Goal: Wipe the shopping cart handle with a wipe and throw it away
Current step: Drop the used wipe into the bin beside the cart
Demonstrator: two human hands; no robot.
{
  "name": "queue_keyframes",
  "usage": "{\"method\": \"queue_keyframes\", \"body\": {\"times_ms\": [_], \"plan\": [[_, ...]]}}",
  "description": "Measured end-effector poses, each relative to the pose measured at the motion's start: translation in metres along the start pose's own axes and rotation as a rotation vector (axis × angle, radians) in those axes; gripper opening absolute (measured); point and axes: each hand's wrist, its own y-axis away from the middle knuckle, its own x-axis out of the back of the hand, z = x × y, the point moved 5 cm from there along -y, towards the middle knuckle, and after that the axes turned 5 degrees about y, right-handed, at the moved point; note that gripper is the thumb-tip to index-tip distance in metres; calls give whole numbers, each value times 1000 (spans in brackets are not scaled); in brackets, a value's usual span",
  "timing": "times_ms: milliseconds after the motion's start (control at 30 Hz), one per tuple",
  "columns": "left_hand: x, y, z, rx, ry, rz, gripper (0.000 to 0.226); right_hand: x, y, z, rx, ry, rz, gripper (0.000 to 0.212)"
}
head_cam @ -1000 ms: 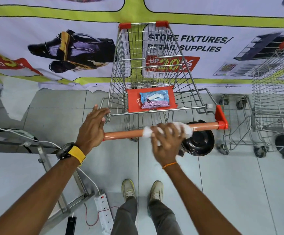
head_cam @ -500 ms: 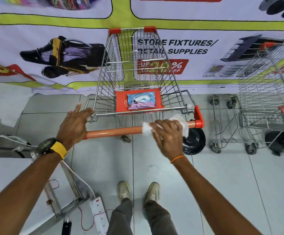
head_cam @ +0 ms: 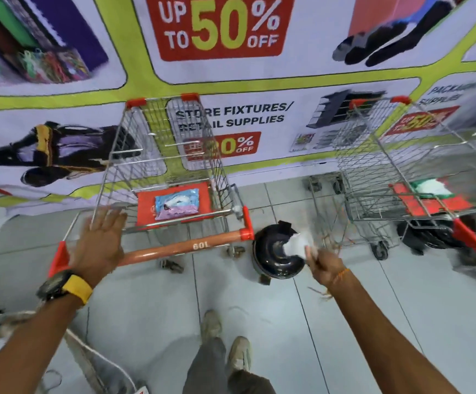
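Observation:
A wire shopping cart (head_cam: 162, 155) stands before me with an orange handle (head_cam: 179, 247) marked 108. My left hand (head_cam: 100, 245) lies flat on the handle's left end, fingers spread. My right hand (head_cam: 323, 267) is off the handle, to its right, and holds a crumpled white wipe (head_cam: 298, 245) above a round black bin (head_cam: 273, 260) on the floor. A pack of wipes (head_cam: 177, 203) rests on the cart's red seat flap.
A second wire cart (head_cam: 401, 166) stands to the right, with a white and green pack on its red flap. A printed banner (head_cam: 219, 27) covers the wall behind. My feet (head_cam: 225, 342) are on the pale tiles; a cable and a metal frame sit at lower left.
My right hand has left the handle and carried the wipe right, over the black bin. The view has tilted up and shifted right. My left hand stays on the handle's left end.

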Motion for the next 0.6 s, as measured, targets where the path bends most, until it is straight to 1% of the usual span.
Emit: {"method": "queue_keyframes", "body": {"times_ms": [33,100,167,200,233,267,300,333,400,467,500,600], "plan": [[5,-9,19,-50,31,10,79,2,0,8,-80,-102,-35,20],[12,-30,57,-146,77,11,78,0,-2,11,-141,-293,-68,15],[19,-52,93,-225,104,16,72,-8,3,8,-150,-421,-100,11],[20,-64,109,-259,126,15,67,-10,5,4,-127,-432,-101,14],[19,-74,126,-293,161,25,58,-11,5,0,-95,-411,-103,33],[19,-82,141,-331,203,33,50,-10,5,-4,-84,-407,-97,58],[18,-91,158,-371,242,27,46,-6,2,-9,-84,-419,-74,70],[17,-97,173,-408,260,3,49,-5,5,-14,-89,-412,-52,64],[10,-106,197,-484,255,-36,57,-1,11,-23,-92,-320,-24,39],[1,-109,214,-515,264,-81,60,10,12,-28,-65,-233,29,17],[-3,-108,220,-520,272,-104,61,15,11,-31,-30,-214,63,13],[-6,-106,234,-540,265,-138,67,29,4,-38,90,-228,124,28]]}}
